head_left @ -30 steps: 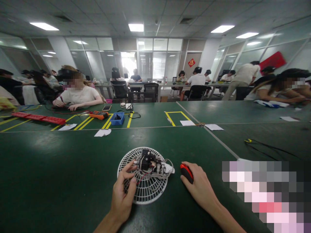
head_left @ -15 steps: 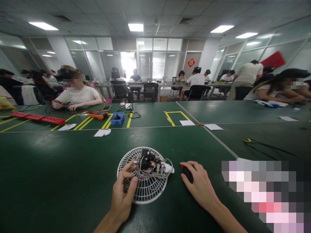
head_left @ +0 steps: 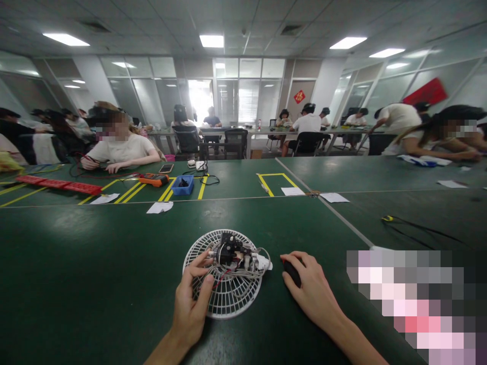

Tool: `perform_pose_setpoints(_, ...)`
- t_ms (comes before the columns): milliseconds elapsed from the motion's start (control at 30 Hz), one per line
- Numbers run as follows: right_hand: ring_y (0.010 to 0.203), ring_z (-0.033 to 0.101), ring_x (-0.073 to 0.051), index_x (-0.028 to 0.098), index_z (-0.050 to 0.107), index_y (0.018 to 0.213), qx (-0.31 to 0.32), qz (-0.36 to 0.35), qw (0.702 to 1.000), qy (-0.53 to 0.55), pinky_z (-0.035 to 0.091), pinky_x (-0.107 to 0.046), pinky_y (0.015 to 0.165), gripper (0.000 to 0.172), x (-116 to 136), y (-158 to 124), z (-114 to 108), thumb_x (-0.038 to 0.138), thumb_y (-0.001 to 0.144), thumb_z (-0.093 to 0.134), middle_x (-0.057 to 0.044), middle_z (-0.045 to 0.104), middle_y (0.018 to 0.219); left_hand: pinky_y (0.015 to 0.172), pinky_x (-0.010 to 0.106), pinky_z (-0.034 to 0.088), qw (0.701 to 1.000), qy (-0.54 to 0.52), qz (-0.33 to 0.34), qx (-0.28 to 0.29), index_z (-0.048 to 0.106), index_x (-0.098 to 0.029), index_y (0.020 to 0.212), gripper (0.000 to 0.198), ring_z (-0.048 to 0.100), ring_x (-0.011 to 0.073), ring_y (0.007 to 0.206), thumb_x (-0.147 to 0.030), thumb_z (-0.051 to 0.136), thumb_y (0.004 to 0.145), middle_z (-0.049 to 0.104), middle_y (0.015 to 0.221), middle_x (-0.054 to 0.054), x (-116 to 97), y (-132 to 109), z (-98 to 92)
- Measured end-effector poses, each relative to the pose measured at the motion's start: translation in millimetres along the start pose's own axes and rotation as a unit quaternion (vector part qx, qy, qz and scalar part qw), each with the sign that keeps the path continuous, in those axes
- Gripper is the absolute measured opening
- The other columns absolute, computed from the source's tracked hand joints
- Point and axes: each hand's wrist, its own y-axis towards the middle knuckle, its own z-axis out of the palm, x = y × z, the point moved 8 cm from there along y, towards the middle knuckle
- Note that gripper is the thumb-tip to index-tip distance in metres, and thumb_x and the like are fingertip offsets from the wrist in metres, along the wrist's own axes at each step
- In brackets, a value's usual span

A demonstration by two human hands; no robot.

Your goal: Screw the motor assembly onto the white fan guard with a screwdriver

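A white round fan grille (head_left: 233, 305) lies flat on the green table, with a fan motor assembly (head_left: 230, 252) resting across it. The motor has a black housing, grey and red wires, and a white end piece (head_left: 263, 262) pointing right. At the grille's left side, my left hand (head_left: 193, 294) has its fingertips on the motor's left end, with the thumb lower down near the wires. Right of the grille, my right hand (head_left: 310, 281) is curled over a black oval handle-like object (head_left: 292, 274) on the table; its far part is hidden under the fingers.
Beyond the grille are a blue bin (head_left: 183, 185) with dark parts, an orange multimeter (head_left: 153, 179), red trays (head_left: 59, 184) and paper sheets (head_left: 160, 207). A black cord (head_left: 414, 230) lies at right. A blurred patch covers the lower right. Co-workers sit across the table.
Both hands and the fan motor stay in place. The red part of the object under my right hand no longer shows. In the background at right, a standing person has bent forward.
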Motion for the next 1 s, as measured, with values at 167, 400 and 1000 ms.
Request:
perform_pose_setpoints(167,0.115,0.062,-0.035,0.023,0.070,0.122,-0.002,-0.006,1.000,-0.011,0.052,-0.055,0.098,0.033,3.0,1.4,0.6,0.024,0.092,0.057,-0.016,0.066,0.122,0.104,0.044,0.053,1.000,-0.001,-0.011,-0.001,0.061,-0.021,0.092,0.020,0.069,0.0264,0.119,-0.040,0.062,0.097,0.063,0.143,0.016,-1.2,4.6,-0.7)
perform_pose_setpoints(400,0.114,0.062,-0.035,0.024,0.070,0.119,-0.013,-0.018,1.000,-0.017,0.052,-0.055,0.096,0.032,6.1,0.8,2.1,0.021,0.091,0.057,-0.015,0.067,0.120,0.106,0.047,0.052,0.998,-0.017,-0.050,-0.013,0.061,-0.020,0.084,0.030,0.069,0.0283,0.116,-0.048,0.065,0.093,0.068,0.134,0.016,-0.9,11.9,-3.9)
perform_pose_setpoints(1000,0.115,0.062,-0.034,0.022,0.073,0.111,-0.042,-0.059,0.996,-0.046,0.053,-0.050,0.096,0.027,27.8,-2.1,-5.0,0.013,0.092,0.056,-0.015,0.068,0.118,0.107,0.047,0.049,0.998,0.055,-0.032,0.021,0.061,-0.023,0.114,0.035,0.062,0.0284,0.124,-0.046,0.070,0.089,0.062,0.141,0.013,-30.2,22.9,8.7)
